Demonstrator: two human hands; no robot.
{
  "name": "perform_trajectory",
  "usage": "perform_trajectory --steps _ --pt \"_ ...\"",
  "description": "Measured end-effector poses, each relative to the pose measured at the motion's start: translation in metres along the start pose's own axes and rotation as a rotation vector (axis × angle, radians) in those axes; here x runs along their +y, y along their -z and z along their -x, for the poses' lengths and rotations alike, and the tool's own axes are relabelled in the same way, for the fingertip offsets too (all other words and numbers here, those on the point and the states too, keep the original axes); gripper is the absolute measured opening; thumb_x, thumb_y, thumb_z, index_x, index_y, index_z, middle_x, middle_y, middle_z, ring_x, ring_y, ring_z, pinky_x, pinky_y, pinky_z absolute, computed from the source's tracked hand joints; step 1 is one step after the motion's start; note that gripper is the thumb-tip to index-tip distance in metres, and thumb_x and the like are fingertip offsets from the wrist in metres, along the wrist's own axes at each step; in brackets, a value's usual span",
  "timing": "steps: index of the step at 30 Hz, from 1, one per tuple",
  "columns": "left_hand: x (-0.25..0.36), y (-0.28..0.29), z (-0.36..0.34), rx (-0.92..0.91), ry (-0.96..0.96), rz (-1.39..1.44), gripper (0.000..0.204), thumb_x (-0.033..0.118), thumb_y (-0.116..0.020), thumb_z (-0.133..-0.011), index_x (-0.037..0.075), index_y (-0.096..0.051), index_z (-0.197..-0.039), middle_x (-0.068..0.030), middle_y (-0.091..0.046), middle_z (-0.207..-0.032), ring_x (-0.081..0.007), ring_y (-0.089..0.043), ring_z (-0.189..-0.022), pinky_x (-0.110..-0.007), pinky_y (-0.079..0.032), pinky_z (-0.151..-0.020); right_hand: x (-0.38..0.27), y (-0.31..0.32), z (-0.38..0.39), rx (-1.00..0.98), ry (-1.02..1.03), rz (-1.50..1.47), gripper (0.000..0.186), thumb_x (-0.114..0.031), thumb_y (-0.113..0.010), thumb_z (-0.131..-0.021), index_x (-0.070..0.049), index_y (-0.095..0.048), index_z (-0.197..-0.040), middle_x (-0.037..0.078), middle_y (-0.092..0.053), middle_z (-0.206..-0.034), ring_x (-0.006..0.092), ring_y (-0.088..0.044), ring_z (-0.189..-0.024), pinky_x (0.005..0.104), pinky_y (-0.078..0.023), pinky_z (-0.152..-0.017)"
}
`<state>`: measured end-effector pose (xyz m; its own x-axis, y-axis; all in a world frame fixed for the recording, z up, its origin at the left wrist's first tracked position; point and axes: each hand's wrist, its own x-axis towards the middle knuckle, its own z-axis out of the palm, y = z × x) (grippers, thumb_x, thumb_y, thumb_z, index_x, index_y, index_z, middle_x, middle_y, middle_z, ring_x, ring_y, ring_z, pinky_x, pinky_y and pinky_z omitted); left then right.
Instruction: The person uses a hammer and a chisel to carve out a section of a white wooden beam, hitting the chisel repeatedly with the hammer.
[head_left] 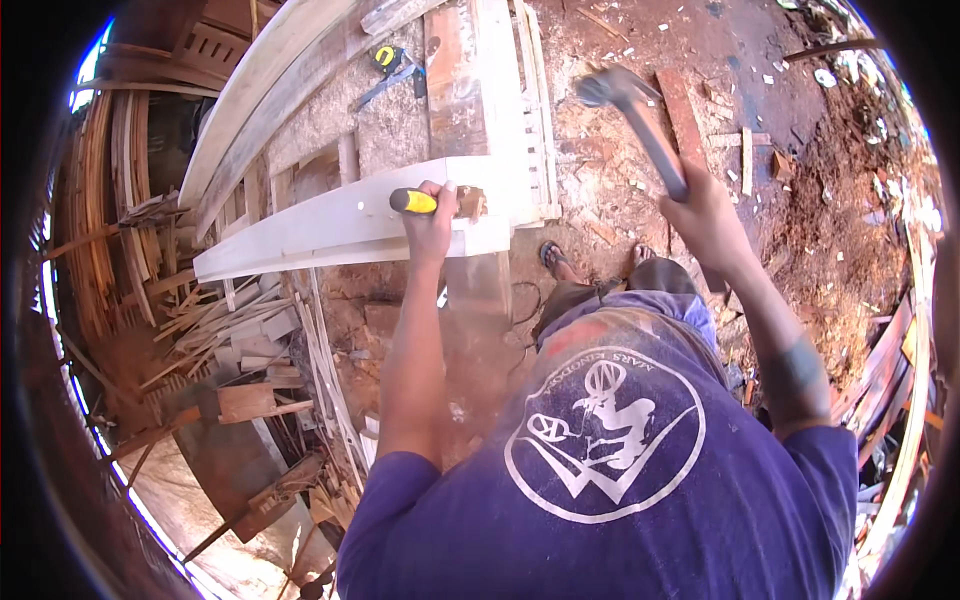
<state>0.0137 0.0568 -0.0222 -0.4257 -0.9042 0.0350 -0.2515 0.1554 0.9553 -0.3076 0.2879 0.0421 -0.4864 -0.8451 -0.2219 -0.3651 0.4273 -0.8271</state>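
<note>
Over the pale beam (330, 218), the left hand (432, 215) is gripping a yellow-and-black chisel-like tool (411, 201), likely stiff and light, while the right hand (704, 212) is clenching 1 seemingly head-heavy hammer (651, 140) off to the right, best held near its handle's end.

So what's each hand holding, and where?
Left hand: yellow-and-black tool handle, below its exposed end. Right hand: grey-headed hammer, by its handle.
</note>
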Motion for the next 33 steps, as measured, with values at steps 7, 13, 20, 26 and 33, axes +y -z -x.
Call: perform_trajectory --steps 7,13,20,26,33 --pt "0.0 -0.013 -0.084 -0.032 0.317 -0.054 0.029 0.026 -0.072 -0.094 0.006 -0.059 -0.077 0.0013 -0.053 -0.062 -0.0083 -0.044 -0.045 -0.028 -0.036 -0.044 0.022 0.004 0.03 0.059 -0.246 0.04 0.031 -0.016 -0.063 -0.082 0.006 -0.064 -0.104 0.021 -0.067 -0.079 0.0269 -0.066 -0.071 0.0419 -0.051 -0.07" --pt "0.037 0.012 -0.021 -0.076 0.119 0.225 0.023 0.013 -0.063 -0.099 0.008 -0.05 -0.08 0.0018 -0.043 -0.062 -0.0082 -0.038 -0.055 -0.026 -0.035 -0.054 0.032 -0.016 0.063 0.178 -0.409 -0.073 0.032 -0.023 -0.066 -0.082 0.005 -0.063 -0.099 0.012 -0.062 -0.071 0.0184 -0.06 -0.061 0.0376 -0.049 -0.06" --pt "0.036 -0.031 -0.007 -0.277 -0.058 0.004 0.009 0.007 -0.069 -0.091 0.007 -0.06 -0.091 0.0006 -0.052 -0.066 -0.0107 -0.05 -0.064 -0.031 -0.043 -0.059 0.057 -0.028 0.07 0.145 -0.473 -0.249 0.025 -0.02 -0.067 -0.085 0.002 -0.062 -0.096 0.004 -0.056 -0.062 0.0112 -0.054 -0.049 0.0298 -0.041 -0.046" --pt "0.021 -0.111 -0.009 -0.581 -0.446 -0.525 0.026 0.008 -0.078 -0.073 0.006 -0.07 -0.098 -0.0147 -0.071 -0.084 -0.0313 -0.071 -0.077 -0.04 -0.054 -0.07 0.057 -0.027 0.074 0.15 -0.474 -0.297 0.02 -0.019 -0.067 -0.087 0.0 -0.06 -0.089 0.002 -0.054 -0.058 0.0105 -0.052 -0.046 0.029 -0.04 -0.043" --pt "0.006 -0.121 -0.012 -0.535 -0.383 -0.681 0.027 0.008 -0.074 -0.073 0.004 -0.069 -0.1 -0.0181 -0.07 -0.088 -0.0386 -0.069 -0.082 -0.046 -0.055 -0.074 0.084 -0.028 0.089 0.189 -0.586 -0.339 0.018 -0.017 -0.067 -0.088 -0.003 -0.057 -0.087 0.001 -0.053 -0.058 0.0105 -0.05 -0.044 0.0287 -0.039 -0.042"
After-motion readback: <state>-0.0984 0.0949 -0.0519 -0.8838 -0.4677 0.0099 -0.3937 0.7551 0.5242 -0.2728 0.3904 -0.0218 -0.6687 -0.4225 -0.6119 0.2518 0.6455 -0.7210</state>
